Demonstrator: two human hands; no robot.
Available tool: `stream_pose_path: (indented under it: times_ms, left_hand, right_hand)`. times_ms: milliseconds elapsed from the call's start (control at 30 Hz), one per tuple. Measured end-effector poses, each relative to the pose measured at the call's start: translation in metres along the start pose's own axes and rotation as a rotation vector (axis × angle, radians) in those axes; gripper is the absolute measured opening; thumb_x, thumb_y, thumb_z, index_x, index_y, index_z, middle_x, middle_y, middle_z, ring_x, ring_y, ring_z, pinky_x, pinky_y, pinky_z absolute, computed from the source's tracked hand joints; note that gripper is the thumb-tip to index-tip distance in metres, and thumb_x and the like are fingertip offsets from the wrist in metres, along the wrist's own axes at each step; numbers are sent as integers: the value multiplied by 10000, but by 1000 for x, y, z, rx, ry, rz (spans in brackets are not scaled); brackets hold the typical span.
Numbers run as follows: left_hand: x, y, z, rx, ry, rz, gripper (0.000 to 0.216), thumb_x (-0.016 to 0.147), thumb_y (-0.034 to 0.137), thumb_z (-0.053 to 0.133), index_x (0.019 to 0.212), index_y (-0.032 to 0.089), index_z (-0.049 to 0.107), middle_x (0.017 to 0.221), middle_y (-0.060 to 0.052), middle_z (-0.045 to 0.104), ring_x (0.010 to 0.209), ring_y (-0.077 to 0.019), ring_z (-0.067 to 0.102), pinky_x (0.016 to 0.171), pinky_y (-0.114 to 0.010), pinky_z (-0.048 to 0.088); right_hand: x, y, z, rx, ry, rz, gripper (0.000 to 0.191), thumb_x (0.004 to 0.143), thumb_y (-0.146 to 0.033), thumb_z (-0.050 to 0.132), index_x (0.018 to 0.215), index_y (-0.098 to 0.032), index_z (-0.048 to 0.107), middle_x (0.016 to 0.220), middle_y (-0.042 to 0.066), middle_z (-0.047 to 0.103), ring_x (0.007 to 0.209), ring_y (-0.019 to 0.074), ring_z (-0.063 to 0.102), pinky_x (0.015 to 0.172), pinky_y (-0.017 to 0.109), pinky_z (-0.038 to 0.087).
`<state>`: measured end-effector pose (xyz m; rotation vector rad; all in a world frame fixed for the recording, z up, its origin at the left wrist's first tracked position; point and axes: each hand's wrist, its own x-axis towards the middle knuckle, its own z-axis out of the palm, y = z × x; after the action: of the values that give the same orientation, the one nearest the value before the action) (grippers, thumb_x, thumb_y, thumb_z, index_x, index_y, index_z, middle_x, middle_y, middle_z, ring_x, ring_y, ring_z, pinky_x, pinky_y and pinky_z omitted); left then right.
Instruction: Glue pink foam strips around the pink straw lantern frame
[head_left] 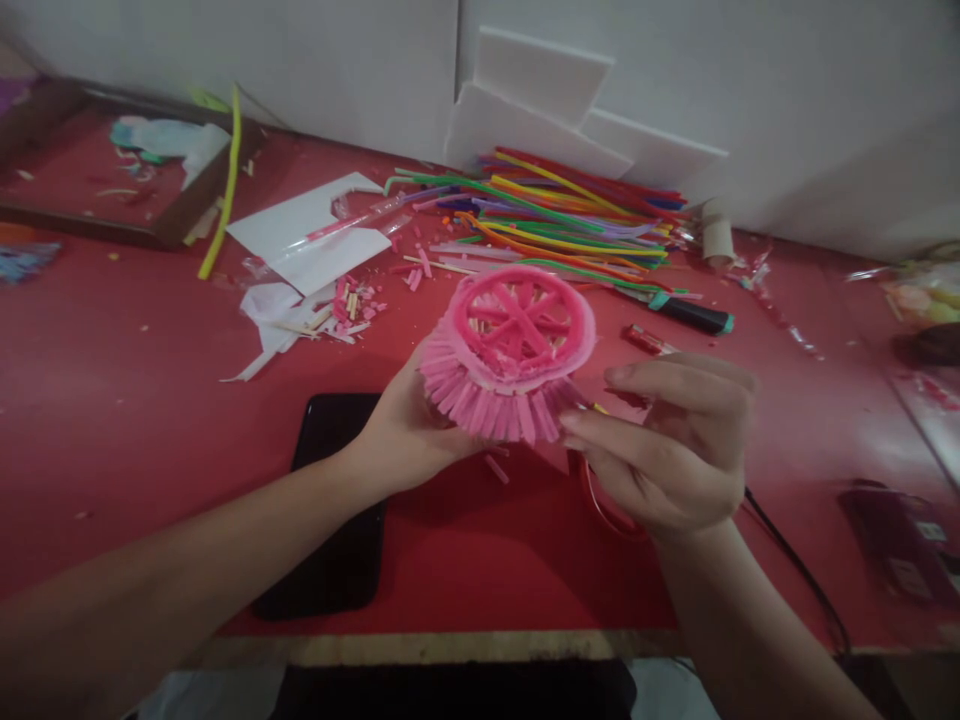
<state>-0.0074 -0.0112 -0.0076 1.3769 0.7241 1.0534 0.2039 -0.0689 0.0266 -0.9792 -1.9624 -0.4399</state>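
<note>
My left hand (409, 425) is wrapped round a round pink craft piece (510, 400) and holds it up above the table. Its top is a fuzzy pink ring with spoke-like crossbars, and a fringe of short pink strips fans out from the near side. Part of my left hand is hidden behind the piece. My right hand (675, 440) is at the fringe's right edge, fingers bent and the tips drawn together. Whatever small thing lies between those fingertips is too blurred to name. Below it, a red loop (600, 510) shows partly behind the hand.
A black phone (322, 570) lies under my left forearm. Farther back are colourful pipe cleaners (570, 215), a utility knife (690, 312), pink scraps (352, 305), white paper (315, 240) and a cardboard roll (718, 235). A wooden frame (90, 215) is at left; a dark cable (799, 565) runs at right.
</note>
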Motion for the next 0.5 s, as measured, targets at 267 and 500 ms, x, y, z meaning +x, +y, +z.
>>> stream_pose_path:
  times_ms: [267,500]
  left_hand:
    - [-4,-16,5,-121,18,-39,807,629,457,943,1322,226,599,1374,-164,693,1245,-373,691,1028,-511,613]
    - [-4,-12,3,-115,5,-67,745,587,359,979,1228,203,633,1343,-161,713,1227,-370,700,1022,-499,617]
  right_hand:
    - [-3,2,1,3,6,18,158,874,-144,720,931,-290,701,1067,37,645,932,198,576,813,392,512]
    - [-5,3,1,37,-16,20,210,863,-104,685,979,-278,676,1081,58,647,954,215,600,829,413,506]
